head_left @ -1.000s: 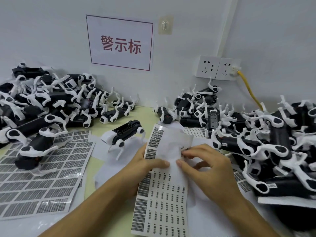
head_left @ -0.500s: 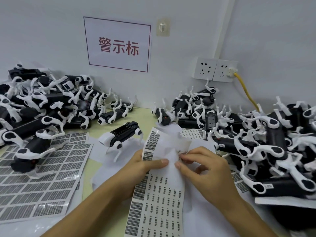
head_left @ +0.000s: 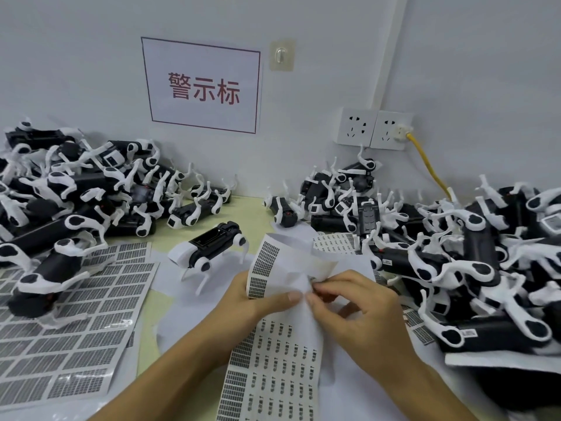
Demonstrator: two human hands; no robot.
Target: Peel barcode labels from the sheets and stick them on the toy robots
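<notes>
Two hands work on one long label sheet (head_left: 274,354) in the head view, which is the only view. The left hand (head_left: 243,302) has its grip clamped on the sheet, thumb pressed flat on top. The right hand (head_left: 355,308) pinches at a small label on the sheet, fingertips (head_left: 315,288) drawn together; whether a label is already lifted I cannot tell.

The likeliest trouble is a torn or folded label: the far end of the sheet curls over, and if the left thumb slips, the backing could rise along with the label. A peeled label may also stick to itself or to a fingertip and go on crooked.

Just beyond the label sheet, one toy robot dog (head_left: 209,247) stands upright on the surface (head_left: 151,302), apart from the rest and probably the next to be labelled. To the sheet's left lies a bigger barcode sheet (head_left: 69,329), with a heap of toy robots (head_left: 79,196) past it, one resting on its edge. To the sheet's right a second heap of robots (head_left: 455,253) crowds close to the right hand, so a careless elbow could tumble them. Farther back from the sheet, the wall carries a red-lettered sign (head_left: 203,86), a hook (head_left: 282,54) and two sockets (head_left: 375,129) with a yellow cable (head_left: 431,168).
</notes>
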